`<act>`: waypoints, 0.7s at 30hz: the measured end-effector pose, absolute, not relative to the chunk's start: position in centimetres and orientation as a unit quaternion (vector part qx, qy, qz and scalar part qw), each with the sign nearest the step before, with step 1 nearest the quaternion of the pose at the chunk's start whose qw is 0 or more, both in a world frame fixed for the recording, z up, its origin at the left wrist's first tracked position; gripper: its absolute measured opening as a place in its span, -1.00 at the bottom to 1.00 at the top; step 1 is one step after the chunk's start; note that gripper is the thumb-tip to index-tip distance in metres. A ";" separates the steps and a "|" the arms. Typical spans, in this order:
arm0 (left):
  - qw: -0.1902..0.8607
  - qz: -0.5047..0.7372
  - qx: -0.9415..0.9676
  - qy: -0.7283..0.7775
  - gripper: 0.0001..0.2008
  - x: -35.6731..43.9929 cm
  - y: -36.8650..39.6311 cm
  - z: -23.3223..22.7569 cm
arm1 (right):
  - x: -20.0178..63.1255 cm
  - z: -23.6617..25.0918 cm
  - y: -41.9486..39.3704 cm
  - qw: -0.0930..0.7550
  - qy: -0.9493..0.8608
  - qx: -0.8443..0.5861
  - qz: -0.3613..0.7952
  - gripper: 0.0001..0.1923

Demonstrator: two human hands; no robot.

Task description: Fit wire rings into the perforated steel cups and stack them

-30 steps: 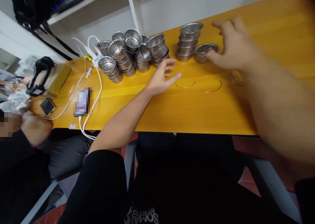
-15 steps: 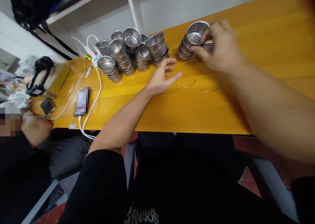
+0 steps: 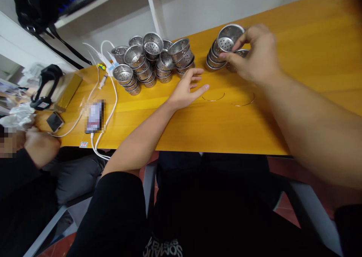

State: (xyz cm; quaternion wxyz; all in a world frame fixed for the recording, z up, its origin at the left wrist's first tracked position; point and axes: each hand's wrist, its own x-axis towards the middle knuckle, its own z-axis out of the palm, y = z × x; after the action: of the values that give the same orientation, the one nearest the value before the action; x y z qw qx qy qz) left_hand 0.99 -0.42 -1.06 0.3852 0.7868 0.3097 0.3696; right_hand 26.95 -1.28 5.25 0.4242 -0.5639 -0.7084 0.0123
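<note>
Head view: right hand (image 3: 256, 55) pinches the top strainer cup (image 3: 228, 38) by its rim, thumb on the near side, fingers (image 3: 246, 36) over the far rim. Cup is tilted, open mouth facing toward the camera and left, perforated bottom visible inside, nothing in it. It sits on top of a short nested stack of cups (image 3: 215, 59) at the far side of the counter (image 3: 296, 16). Another single cup (image 3: 240, 53) is just behind the hand, mostly hidden. Left hand (image 3: 186, 87) lies flat on the counter, fingers spread, holding nothing, between the stack and the big cluster of stacked cups (image 3: 149, 59). All cups that show their insides look empty. Two thin wire rings (image 3: 214, 98) lie on the counter just right of the left hand, near the front of the stack. Far left: white cables (image 3: 109, 98), a phone (image 3: 94, 117), a black headset (image 3: 45, 85). Another person's hand (image 3: 39, 146) at the left edge.
</note>
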 end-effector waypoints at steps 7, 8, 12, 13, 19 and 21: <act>0.390 0.363 0.786 0.313 -0.51 1.0 -1.2 -0.4 | 27.2 4.6 -1.0 0.473 -0.704 -0.530 0.011 -0.73; 0.388 0.362 0.787 0.314 -0.50 1.0 -1.1 -0.4 | 27.2 4.6 -0.9 0.477 -0.704 -0.526 0.014 -0.73; 0.381 0.358 0.792 0.316 -0.48 1.0 -0.8 -0.8 | 27.0 4.9 -1.2 0.460 -0.707 -0.537 0.030 -0.75; 0.380 0.357 0.792 0.318 -0.47 1.0 -0.6 -0.9 | 26.8 5.1 -1.4 0.450 -0.706 -0.546 0.033 -0.74; 0.376 0.352 0.796 0.320 -0.36 0.8 0.2 -1.5 | 26.4 6.3 -2.7 0.457 -0.700 -0.548 0.031 -0.67; 0.371 0.358 0.796 0.317 -0.26 0.8 0.1 -1.3 | 26.3 6.8 -3.3 0.468 -0.714 -0.519 0.033 -0.60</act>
State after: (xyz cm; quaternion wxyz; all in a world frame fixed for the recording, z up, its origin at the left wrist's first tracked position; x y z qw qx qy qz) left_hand 0.76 0.06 -1.28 0.3709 0.7963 0.3165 0.3580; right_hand 26.34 -3.34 6.77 0.4681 -0.5190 -0.7145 0.0327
